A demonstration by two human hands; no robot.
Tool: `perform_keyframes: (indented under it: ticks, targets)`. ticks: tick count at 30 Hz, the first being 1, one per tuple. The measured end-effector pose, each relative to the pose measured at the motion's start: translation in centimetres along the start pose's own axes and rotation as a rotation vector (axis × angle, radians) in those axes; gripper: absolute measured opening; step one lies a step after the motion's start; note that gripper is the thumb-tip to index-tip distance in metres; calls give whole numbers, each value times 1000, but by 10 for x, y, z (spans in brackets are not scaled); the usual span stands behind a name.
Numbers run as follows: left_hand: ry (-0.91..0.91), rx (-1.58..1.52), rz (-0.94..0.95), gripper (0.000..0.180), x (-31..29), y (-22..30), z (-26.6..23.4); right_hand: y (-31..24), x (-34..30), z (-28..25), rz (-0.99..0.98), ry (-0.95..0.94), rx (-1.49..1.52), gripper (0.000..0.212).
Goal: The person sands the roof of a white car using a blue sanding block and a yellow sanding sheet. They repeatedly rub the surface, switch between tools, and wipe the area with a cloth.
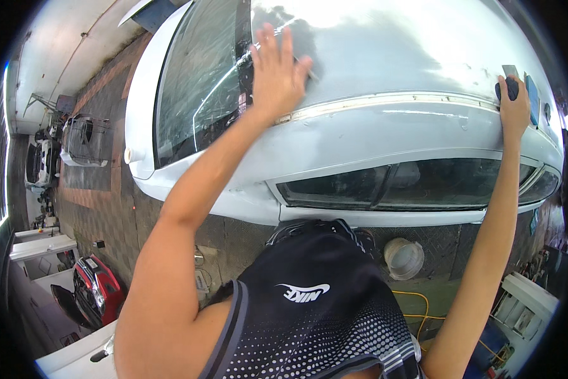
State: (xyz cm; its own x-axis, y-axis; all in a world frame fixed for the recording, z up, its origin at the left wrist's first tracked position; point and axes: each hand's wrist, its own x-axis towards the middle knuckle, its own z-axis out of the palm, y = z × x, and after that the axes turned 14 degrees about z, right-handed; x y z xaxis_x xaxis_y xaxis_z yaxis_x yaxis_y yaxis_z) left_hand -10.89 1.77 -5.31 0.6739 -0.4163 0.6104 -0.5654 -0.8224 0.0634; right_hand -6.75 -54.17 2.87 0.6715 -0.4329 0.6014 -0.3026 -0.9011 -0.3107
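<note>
A pale grey and white car roof [372,63] stretches in front of me, with patchy, uneven colour. My left hand [279,72] is spread flat, fingers apart, on or just over the roof's left edge beside the windshield [202,82]. Far to the right, my right hand [515,110] curls round a dark rounded pad [506,90] on the roof. A grey flat piece [509,71] sticks out past its fingers. Right beside that hand is a blue flat object [532,101]; its kind is unclear.
Below the roof run the car's dark side windows [435,183]. A whitish bucket [404,258] stands on the floor near my legs, with a yellow cable [426,303] close by. At left are a red car part [99,290] and a loose bumper [85,142].
</note>
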Motion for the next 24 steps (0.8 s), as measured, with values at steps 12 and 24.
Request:
perform_keyframes:
  ticks: [12, 24]
  targets:
    - [5, -326, 0, 68, 32, -26, -13, 0, -6, 2, -67, 107, 48, 44]
    - [-261, -250, 425, 80, 153, 159, 40, -30, -10, -11, -69, 66, 75, 41]
